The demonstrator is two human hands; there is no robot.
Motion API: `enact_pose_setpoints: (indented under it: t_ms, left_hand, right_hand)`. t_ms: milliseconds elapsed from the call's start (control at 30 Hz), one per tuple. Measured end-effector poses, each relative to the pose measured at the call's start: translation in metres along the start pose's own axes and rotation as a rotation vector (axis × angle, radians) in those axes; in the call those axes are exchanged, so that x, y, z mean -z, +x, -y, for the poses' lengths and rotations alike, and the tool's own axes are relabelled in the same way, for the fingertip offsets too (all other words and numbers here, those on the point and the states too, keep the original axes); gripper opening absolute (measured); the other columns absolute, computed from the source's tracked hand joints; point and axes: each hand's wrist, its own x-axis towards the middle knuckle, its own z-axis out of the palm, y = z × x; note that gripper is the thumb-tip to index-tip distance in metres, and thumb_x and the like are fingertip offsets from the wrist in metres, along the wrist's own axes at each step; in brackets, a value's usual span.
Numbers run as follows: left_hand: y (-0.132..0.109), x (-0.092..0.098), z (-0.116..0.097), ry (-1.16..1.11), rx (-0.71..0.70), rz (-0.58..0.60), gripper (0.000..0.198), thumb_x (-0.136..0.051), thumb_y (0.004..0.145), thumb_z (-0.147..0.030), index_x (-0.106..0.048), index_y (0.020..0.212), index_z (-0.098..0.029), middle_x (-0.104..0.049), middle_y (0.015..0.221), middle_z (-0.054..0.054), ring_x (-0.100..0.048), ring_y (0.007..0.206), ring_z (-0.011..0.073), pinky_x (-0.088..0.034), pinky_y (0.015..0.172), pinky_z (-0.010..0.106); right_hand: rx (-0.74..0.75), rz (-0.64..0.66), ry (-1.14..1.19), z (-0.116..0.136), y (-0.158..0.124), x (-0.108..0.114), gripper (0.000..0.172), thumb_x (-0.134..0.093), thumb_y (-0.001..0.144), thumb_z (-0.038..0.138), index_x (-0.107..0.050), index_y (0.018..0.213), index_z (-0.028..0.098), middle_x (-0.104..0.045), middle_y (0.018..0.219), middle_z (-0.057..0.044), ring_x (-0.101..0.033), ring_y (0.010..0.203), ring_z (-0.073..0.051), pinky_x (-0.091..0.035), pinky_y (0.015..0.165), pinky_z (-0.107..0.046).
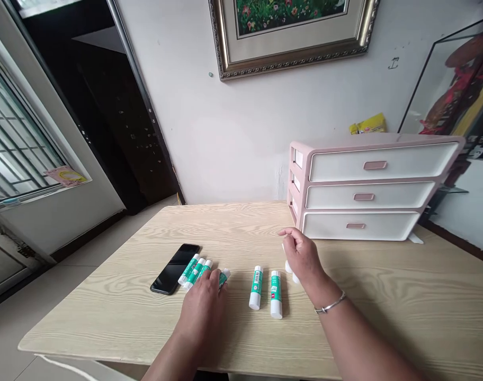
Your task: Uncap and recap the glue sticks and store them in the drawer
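Observation:
My left hand point(205, 296) is closed over a green-and-white glue stick point(224, 276), whose end shows past the fingers. Just left of it several more glue sticks point(194, 271) lie side by side, partly on a black phone point(173, 270). My right hand point(303, 256) has its index finger stretched out and the other fingers curled in. White ends of what look like glue sticks point(288, 266) peek out below it; whatever the fingers hold is hidden. Between my hands lie one glue stick point(256, 287) and a second glue stick point(276, 294), slightly apart.
A pink-and-white drawer unit point(363, 196) stands at the back right of the wooden table point(118, 312), with a yellow packet point(368, 124) behind its top. Above hangs a framed picture point(293, 58). A glass case point(444, 84) is at the right, a dark doorway point(106, 106) at the left.

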Motion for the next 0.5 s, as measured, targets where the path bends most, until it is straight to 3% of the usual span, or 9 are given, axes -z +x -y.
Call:
enact_pose_setpoints:
  t_ms: [133,267,400,500]
  left_hand:
    - [0.008,-0.002,0.001,0.206,0.024,-0.080,0.031,-0.050,0.097,-0.028,-0.064,0.123,-0.018,-0.065,0.129,0.015,-0.061,0.120,0.0309,-0.048,0.099,0.039]
    - [0.014,-0.001,0.008,0.271,0.018,-0.108,0.032,-0.052,0.096,-0.028,-0.067,0.120,-0.012,-0.068,0.119,0.016,-0.062,0.114,0.0318,-0.050,0.096,0.041]
    - [0.015,-0.002,0.015,0.291,0.025,-0.120,0.026,-0.054,0.095,-0.029,-0.071,0.107,-0.014,-0.069,0.110,0.014,-0.065,0.106,0.0304,-0.051,0.092,0.039]
    - [0.016,-0.007,0.020,0.296,0.036,-0.158,0.028,-0.056,0.095,-0.033,-0.070,0.111,-0.015,-0.069,0.113,0.014,-0.066,0.103,0.0295,-0.052,0.090,0.038]
  right_hand:
    - [-0.014,-0.049,-0.050,0.004,0.005,0.010,0.031,-0.040,0.089,0.027,-0.069,0.093,0.020,-0.045,0.050,0.005,-0.045,0.050,-0.016,-0.035,0.056,-0.026]
    - [0.016,-0.008,-0.229,0.006,0.008,0.012,0.030,-0.040,0.089,0.025,-0.070,0.092,0.021,-0.060,0.060,0.001,-0.053,0.058,-0.016,-0.036,0.061,-0.026]
    - [-0.063,0.083,-0.397,0.001,0.013,0.017,0.027,-0.043,0.092,0.028,-0.070,0.094,0.023,-0.070,0.075,-0.002,-0.060,0.071,-0.018,-0.035,0.064,-0.026]
    - [-0.152,0.200,-0.475,-0.005,0.016,0.023,0.026,-0.044,0.093,0.031,-0.068,0.094,0.024,-0.073,0.083,-0.004,-0.063,0.077,-0.020,-0.034,0.064,-0.027]
